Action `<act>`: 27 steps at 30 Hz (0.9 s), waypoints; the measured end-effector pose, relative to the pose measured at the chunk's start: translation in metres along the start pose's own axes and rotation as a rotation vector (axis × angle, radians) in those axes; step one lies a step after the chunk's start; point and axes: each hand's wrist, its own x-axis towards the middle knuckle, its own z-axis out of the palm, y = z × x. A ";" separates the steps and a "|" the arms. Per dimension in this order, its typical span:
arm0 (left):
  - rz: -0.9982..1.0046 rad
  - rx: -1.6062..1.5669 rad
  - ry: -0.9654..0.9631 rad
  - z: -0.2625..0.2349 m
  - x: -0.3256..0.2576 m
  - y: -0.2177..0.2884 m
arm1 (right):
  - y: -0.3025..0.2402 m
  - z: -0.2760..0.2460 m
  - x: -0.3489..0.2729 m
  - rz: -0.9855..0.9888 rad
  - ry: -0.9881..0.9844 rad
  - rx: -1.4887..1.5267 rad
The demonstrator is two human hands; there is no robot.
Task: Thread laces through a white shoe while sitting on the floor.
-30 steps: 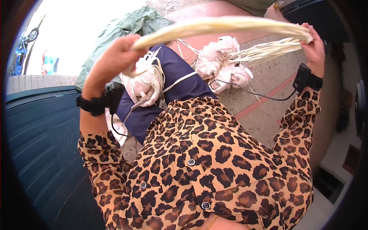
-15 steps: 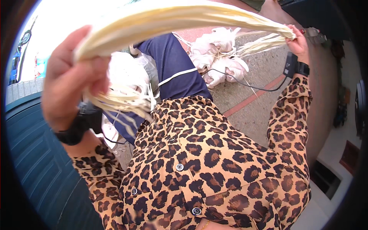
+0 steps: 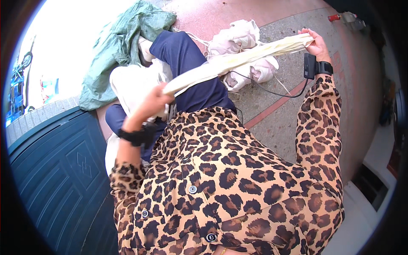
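Observation:
A long bundle of cream strips (image 3: 242,59) stretches in front of me, slanting up from left to right across my dark trouser leg. Its near left end is closed in the fist of my left hand (image 3: 152,103), which is slightly blurred. Out to the far right, my right hand (image 3: 316,44) pinches the other end, fingers curled round it. Beyond the strips, whitish bundles (image 3: 236,38) with loose cords lie on the floor. A white sack-like heap (image 3: 131,85) sits by my left hand, partly hidden by it.
A crumpled green sack (image 3: 110,55) lies at the far left. Along the left side stands a blue panelled door (image 3: 59,165). From a black box (image 3: 310,66) at my right wrist hangs a dark cable (image 3: 272,87). A clear bottle with a red cap (image 3: 350,19) is at the far right.
My left hand has come down and to the right, and the strips have dropped from an arch overhead to a straighter slant. My right hand has shifted slightly left, still holding its end.

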 end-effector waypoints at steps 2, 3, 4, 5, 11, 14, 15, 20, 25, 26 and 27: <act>-0.092 0.019 -0.007 0.034 0.013 -0.056 | -0.006 0.004 -0.001 -0.020 -0.040 -0.050; 0.021 0.109 0.012 0.043 0.016 -0.079 | -0.007 0.008 -0.002 -0.014 -0.041 -0.049; -0.024 0.013 0.033 0.050 0.016 -0.092 | -0.011 0.011 -0.005 -0.085 -0.153 -0.119; -0.067 -0.084 0.055 0.056 0.015 -0.093 | -0.017 0.018 -0.013 -0.158 -0.268 -0.190; -0.201 -0.288 0.001 0.051 0.009 -0.105 | -0.019 0.017 -0.026 -0.207 -0.358 -0.273; -0.161 -0.117 0.027 0.047 -0.007 -0.084 | 0.055 -0.061 0.028 -0.067 -0.017 -0.243; -0.182 -0.057 0.010 0.039 -0.025 -0.057 | 0.089 -0.074 0.028 0.037 0.039 -0.301; -0.020 0.105 0.042 0.020 -0.070 -0.033 | 0.197 -0.123 0.012 -0.087 0.429 -1.012; -0.051 0.245 -0.140 0.018 -0.083 -0.047 | 0.221 0.009 -0.044 -0.525 -0.162 -1.158; -0.030 0.292 -0.150 0.018 -0.086 -0.046 | 0.224 0.043 -0.065 -0.652 -0.268 -1.108; 0.002 0.342 -0.155 0.015 -0.083 -0.043 | 0.225 0.074 -0.081 -0.791 -0.371 -1.048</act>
